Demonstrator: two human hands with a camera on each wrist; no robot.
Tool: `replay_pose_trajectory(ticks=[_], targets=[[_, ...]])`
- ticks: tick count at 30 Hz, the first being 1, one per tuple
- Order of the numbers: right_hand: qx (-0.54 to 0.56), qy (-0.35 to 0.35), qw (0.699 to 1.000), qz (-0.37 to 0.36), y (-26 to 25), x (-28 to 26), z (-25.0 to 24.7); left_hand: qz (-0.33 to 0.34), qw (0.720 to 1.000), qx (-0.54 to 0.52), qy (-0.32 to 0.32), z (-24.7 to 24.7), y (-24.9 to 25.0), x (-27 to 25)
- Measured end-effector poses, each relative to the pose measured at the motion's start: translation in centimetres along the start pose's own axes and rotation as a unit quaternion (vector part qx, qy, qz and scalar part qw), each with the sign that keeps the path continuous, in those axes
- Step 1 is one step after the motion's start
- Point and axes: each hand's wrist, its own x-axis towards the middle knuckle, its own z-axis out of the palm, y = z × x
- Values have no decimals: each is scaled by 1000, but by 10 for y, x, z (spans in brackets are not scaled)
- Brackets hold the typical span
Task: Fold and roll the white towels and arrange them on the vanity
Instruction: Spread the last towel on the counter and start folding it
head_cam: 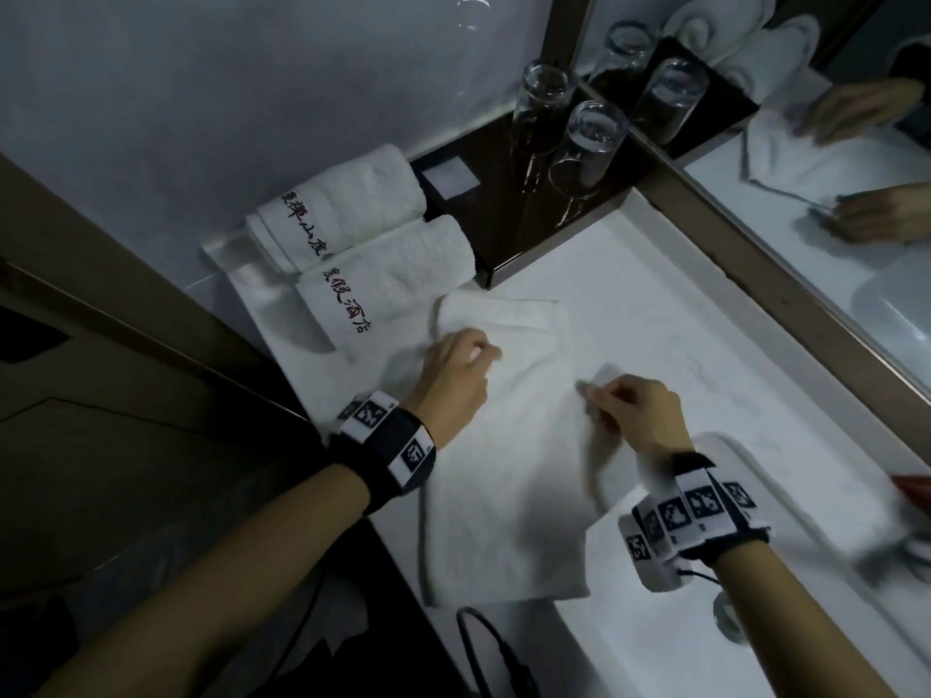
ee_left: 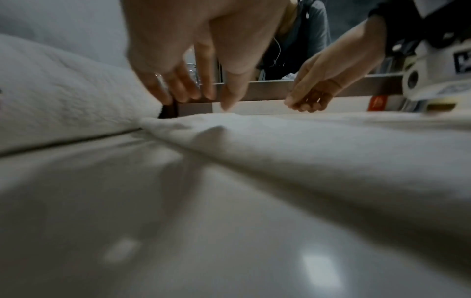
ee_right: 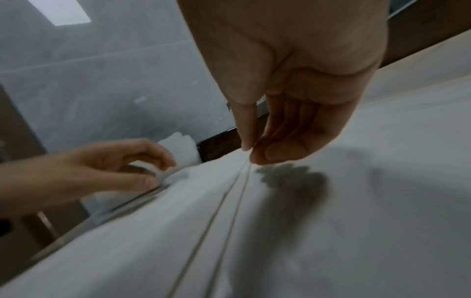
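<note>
A white towel [head_cam: 504, 471] lies spread flat on the white vanity top [head_cam: 680, 314], its far end folded over. My left hand [head_cam: 483, 360] hovers over the far left part. In the left wrist view its thumb tip touches the towel [ee_left: 305, 151], and a gap shows between thumb and loosely bent fingers [ee_left: 178, 94]. My right hand [head_cam: 594, 395] pinches the towel's hemmed edge [ee_right: 239, 181] between thumb and forefinger, slightly lifted. Two rolled towels [head_cam: 352, 209] [head_cam: 398, 274] with embroidered flaps lie side by side at the back left, just beyond my left hand.
Two upturned glasses [head_cam: 544, 108] [head_cam: 589, 148] stand on a dark tray [head_cam: 529, 229] behind the towel. A framed mirror [head_cam: 831, 193] runs along the right. The sink basin with its drain [head_cam: 728, 622] is at the near right. A black cable [head_cam: 483, 642] lies near the counter's front edge.
</note>
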Motion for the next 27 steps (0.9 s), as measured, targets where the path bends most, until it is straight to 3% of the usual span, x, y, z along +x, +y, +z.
replay_pose_trajectory(ticks=[2,5,11,16,20,27], targets=[[1,-36,999,5,9,-22,4,86,992,-39,-82,13,12,-7],[33,-65,997,19,20,-45,9,164,970,43,-176,32,33,-3],[42,-81,995,45,35,-80,18,262,943,75,-191,45,55,11],[4,-78,996,49,41,-95,24,279,926,139,-212,44,63,12],[31,-82,995,38,45,-101,24,300,932,97,-180,46,69,15],[112,-130,983,68,53,-111,25,221,955,93,-176,66,56,3]])
